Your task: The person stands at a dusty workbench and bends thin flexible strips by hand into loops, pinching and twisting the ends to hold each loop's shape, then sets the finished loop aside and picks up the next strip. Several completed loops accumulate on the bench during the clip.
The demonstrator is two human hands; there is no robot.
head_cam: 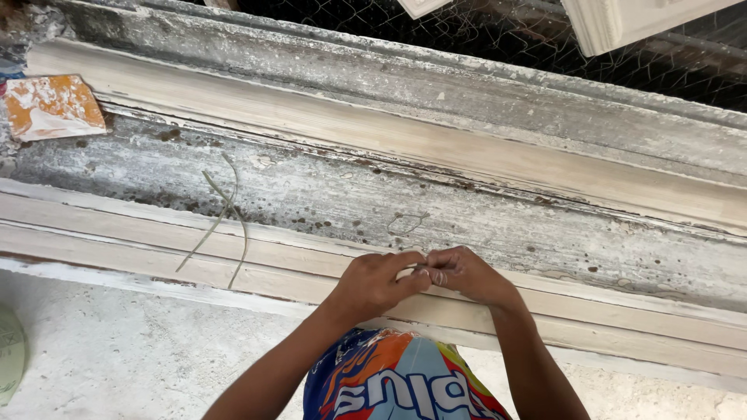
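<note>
1. Spanning the whole view, the long plaster-crusted mould lies slantwise before you, its grey trough running between pale stepped ledges.
2. Beyond it hangs wire mesh, with white moulded cornice pieces at the top edge.
3. Your left hand rests on the near ledge, fingers curled with thumb and forefinger pinching a thin, pale strand that is too small to identify.
4. Your right hand meets it fingertip to fingertip, fingers clenched on the same strand.
5. An orange, plaster-smeared square tile sits far left on the mould.
6. Two pale fibre strands lie loose across the trough and ledge, well apart from your hands.
</note>
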